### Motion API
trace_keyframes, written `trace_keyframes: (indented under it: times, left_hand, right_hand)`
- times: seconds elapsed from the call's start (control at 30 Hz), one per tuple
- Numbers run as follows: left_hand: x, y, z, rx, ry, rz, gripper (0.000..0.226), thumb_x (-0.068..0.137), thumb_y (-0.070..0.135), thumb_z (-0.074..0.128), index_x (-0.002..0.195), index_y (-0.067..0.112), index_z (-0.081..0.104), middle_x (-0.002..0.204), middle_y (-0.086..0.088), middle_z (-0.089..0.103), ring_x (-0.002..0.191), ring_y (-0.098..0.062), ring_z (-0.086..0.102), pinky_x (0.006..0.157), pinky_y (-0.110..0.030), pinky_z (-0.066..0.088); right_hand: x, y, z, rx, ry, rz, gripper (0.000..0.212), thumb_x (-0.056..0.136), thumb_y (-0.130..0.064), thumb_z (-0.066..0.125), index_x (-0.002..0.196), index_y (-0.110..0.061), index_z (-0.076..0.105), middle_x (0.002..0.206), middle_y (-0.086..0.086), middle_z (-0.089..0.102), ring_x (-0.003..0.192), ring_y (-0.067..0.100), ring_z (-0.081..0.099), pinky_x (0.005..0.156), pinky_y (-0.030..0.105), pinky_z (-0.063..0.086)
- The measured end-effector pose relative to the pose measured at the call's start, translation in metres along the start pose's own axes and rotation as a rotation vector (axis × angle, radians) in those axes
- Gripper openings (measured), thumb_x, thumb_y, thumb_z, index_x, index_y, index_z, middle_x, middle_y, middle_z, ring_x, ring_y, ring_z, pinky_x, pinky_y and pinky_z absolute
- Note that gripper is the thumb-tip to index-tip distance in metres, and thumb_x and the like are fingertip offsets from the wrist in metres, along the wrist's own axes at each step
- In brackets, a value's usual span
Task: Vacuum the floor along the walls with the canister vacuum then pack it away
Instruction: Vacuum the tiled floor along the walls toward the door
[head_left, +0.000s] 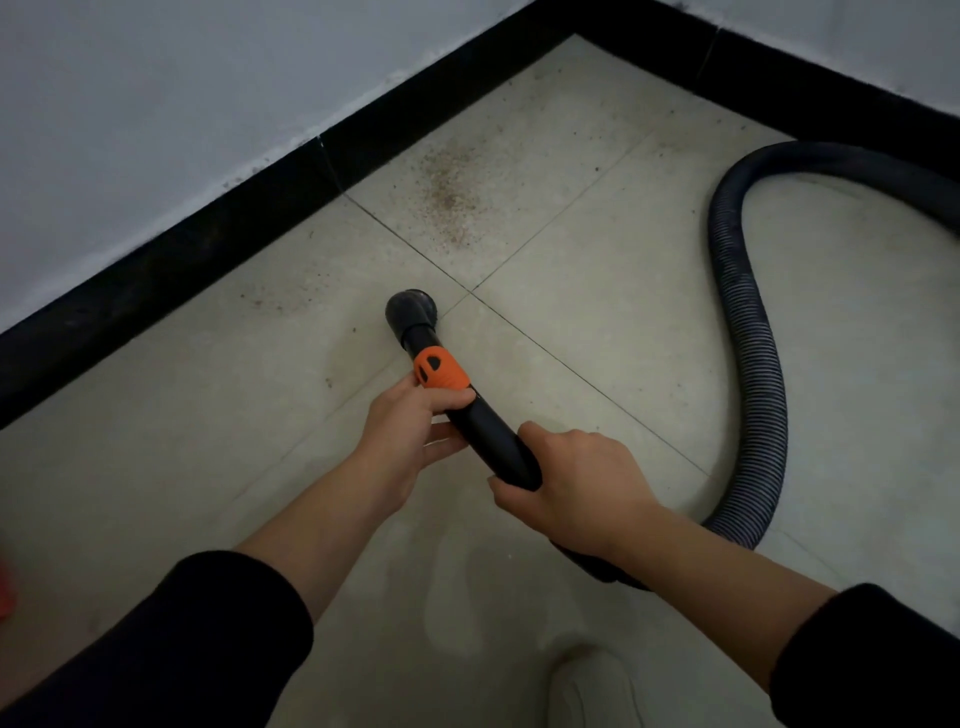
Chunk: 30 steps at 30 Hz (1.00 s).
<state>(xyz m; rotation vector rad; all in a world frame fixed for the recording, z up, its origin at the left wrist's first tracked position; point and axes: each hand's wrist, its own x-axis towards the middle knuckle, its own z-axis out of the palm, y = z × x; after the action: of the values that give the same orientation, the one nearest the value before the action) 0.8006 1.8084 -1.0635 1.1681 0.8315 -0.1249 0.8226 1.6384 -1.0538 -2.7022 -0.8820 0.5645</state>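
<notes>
Both hands clamp the black wand, left hand (410, 421) behind the orange collar (440, 368), right hand (566, 483) further back, nozzle (413, 307) short of the grit patch (449, 200) by the skirting (218, 244), so a slow, flat push forward looks best.

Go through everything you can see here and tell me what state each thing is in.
Left hand, holds the tube behind the orange collar.
Right hand, holds the tube further back.
Nozzle, low by the floor, short of the dirt patch.
Dirt patch, unvacuumed, near the baseboard.
Hose, looped on the floor.
</notes>
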Motion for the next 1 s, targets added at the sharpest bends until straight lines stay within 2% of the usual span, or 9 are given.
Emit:
trace_keyframes:
  times: [0.17,0.3,0.43,0.73,1.0]
  left_hand:
    - [-0.018,-0.019,0.002,0.0,-0.017,-0.008,0.026,0.083,0.004,0.068,0.107,0.013,0.067,0.1,-0.008,0.069,0.085,-0.029,0.07,0.07,-0.032,0.058]
    - [-0.028,-0.027,0.007,-0.011,-0.011,-0.003,0.026,0.083,0.004,0.068,0.108,0.011,0.066,0.097,-0.008,0.068,0.082,-0.027,0.069,0.068,-0.03,0.058]
    - [-0.033,-0.029,0.006,-0.008,0.022,0.007,0.027,0.083,0.006,0.068,0.11,0.01,0.066,0.099,-0.009,0.068,0.086,-0.028,0.069,0.065,-0.028,0.057]
    - [-0.037,-0.022,-0.019,-0.044,0.109,0.019,0.027,0.082,0.006,0.068,0.109,0.011,0.067,0.101,-0.01,0.069,0.084,-0.027,0.07,0.065,-0.029,0.057]
    - [-0.02,-0.004,-0.04,-0.103,0.167,0.036,0.023,0.082,0.004,0.068,0.103,0.014,0.068,0.1,-0.008,0.069,0.083,-0.026,0.07,0.069,-0.031,0.058]
  right_hand:
    - [-0.025,0.008,0.006,0.001,-0.014,-0.013,0.031,0.088,-0.057,0.049,0.086,-0.028,0.039,0.065,-0.006,0.045,0.062,0.019,0.051,0.059,0.029,0.04]
    - [-0.033,0.012,0.008,-0.015,-0.002,-0.023,0.031,0.088,-0.057,0.049,0.085,-0.027,0.041,0.062,-0.006,0.043,0.061,0.019,0.049,0.056,0.029,0.033]
    - [-0.035,0.011,0.005,-0.009,-0.017,-0.044,0.031,0.087,-0.058,0.05,0.087,-0.028,0.041,0.062,-0.007,0.042,0.061,0.018,0.049,0.058,0.028,0.034]
    - [-0.019,-0.013,0.007,-0.008,-0.065,-0.095,0.032,0.088,-0.057,0.05,0.087,-0.027,0.04,0.071,-0.005,0.052,0.065,0.022,0.053,0.061,0.029,0.039]
    - [0.011,-0.036,0.012,-0.018,-0.071,-0.106,0.033,0.091,-0.058,0.047,0.093,-0.025,0.042,0.073,-0.006,0.05,0.067,0.019,0.054,0.061,0.029,0.04]
